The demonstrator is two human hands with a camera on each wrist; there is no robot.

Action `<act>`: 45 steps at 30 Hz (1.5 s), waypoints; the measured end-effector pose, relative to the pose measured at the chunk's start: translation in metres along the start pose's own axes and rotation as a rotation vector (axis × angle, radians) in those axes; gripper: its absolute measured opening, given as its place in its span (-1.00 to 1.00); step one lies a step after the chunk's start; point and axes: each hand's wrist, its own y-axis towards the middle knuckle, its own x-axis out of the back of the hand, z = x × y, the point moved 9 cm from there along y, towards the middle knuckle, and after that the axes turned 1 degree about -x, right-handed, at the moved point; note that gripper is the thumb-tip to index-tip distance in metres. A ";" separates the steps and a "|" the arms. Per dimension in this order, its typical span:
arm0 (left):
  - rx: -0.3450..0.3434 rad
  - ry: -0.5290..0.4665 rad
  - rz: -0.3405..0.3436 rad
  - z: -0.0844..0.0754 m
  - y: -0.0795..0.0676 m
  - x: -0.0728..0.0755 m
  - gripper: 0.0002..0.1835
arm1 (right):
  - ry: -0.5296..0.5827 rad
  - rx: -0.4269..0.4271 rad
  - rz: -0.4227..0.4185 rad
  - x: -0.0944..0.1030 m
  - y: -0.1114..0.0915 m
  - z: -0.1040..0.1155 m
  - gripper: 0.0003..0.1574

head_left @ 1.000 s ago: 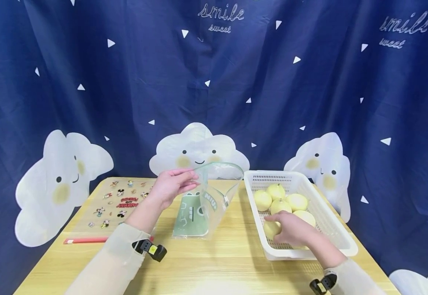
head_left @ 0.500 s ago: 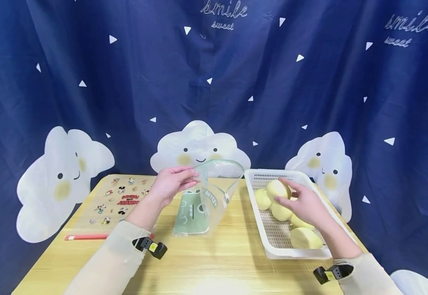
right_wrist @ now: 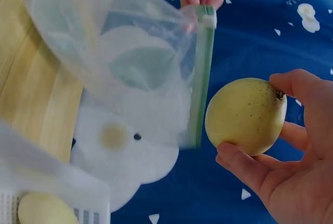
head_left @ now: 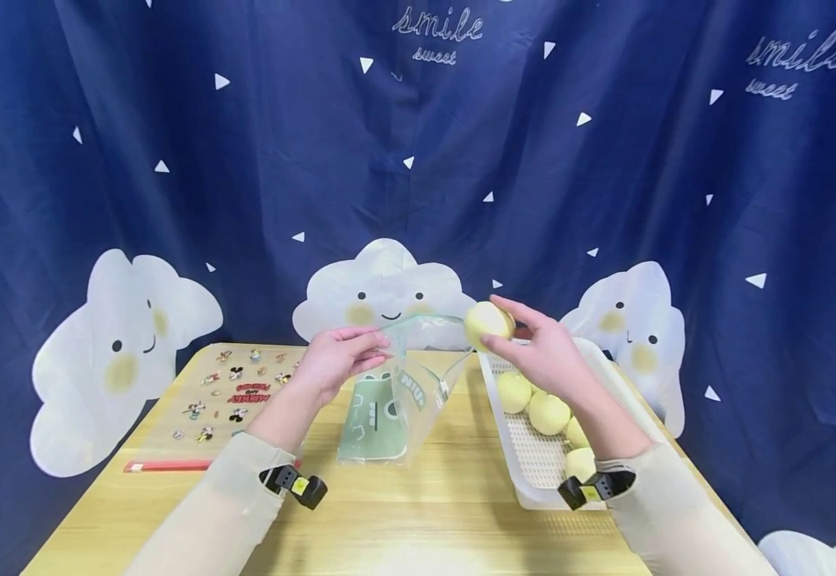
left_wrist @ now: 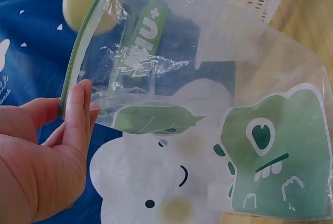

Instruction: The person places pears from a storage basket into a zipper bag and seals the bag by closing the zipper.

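Observation:
My left hand (head_left: 338, 360) pinches the rim of a clear zip bag (left_wrist: 208, 37) with green cartoon prints, between thumb and fingers. The bag's mouth gapes upward and its lower end reaches the table. In my right hand (head_left: 550, 356) is a round yellow pear (right_wrist: 244, 115), speckled and with a short stem, held by thumb and fingertips. In the head view the pear overlaps the right side of the bag's mouth; the right wrist view has it beside the green zip edge (right_wrist: 203, 78), outside the bag. Several more pears (head_left: 549, 414) lie in a white basket (head_left: 526, 484) below the right arm.
A flat clear bag with Mickey prints and a red slider strip (head_left: 173, 466) lies on the wooden table (head_left: 418, 520) at the left. Behind the table hangs a dark blue curtain (head_left: 418, 200) with white clouds.
My right hand has lifted a pear out of the basket and carried it up and left to the bag's mouth. The left hand and the bag have barely moved.

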 end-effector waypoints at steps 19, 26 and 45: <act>-0.011 -0.037 0.019 -0.002 0.000 -0.011 -0.55 | -0.229 0.067 0.365 -0.098 0.042 0.033 -0.22; -0.021 -0.045 0.042 -0.009 -0.001 -0.017 -0.57 | -0.267 0.057 0.421 -0.112 0.049 0.026 -0.30; -0.020 -0.032 0.025 -0.008 -0.003 -0.006 -0.57 | -0.158 0.037 0.209 -0.025 0.001 -0.023 -0.61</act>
